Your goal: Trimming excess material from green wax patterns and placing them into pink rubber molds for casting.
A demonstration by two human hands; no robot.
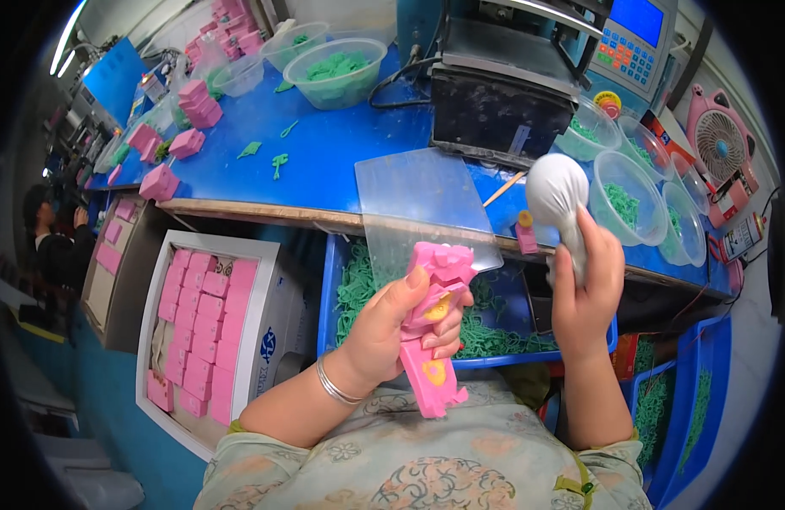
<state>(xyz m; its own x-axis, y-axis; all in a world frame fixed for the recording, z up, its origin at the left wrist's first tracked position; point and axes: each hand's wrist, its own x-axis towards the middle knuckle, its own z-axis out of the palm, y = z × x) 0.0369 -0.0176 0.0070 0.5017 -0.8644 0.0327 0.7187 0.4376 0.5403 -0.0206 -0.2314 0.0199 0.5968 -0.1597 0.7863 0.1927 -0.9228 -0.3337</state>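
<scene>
My left hand (377, 330) is closed around pink mould pieces (428, 387), soft-looking blocks with yellow patches on their inner faces. They are held upright in front of my body, one above another. To the right, my right hand (591, 297) grips the gathered neck of a white cloth pouch (557, 189), whose round, full end points up. The pouch is apart from the pink pieces. Below both hands lies a blue tray (516, 361) of green stringy pieces. A translucent sheet (422, 191) slopes from the bench into it, partly behind the pink pieces.
A black press (503, 115) stands on the blue bench (324, 157), with a control panel (635, 42) behind. Clear bowls (333, 89) hold green pieces. A white box (269, 255) of pink blocks stands left. A wooden stick (504, 189) and pink fan (722, 140) are right. Another person (56, 238) sits far left.
</scene>
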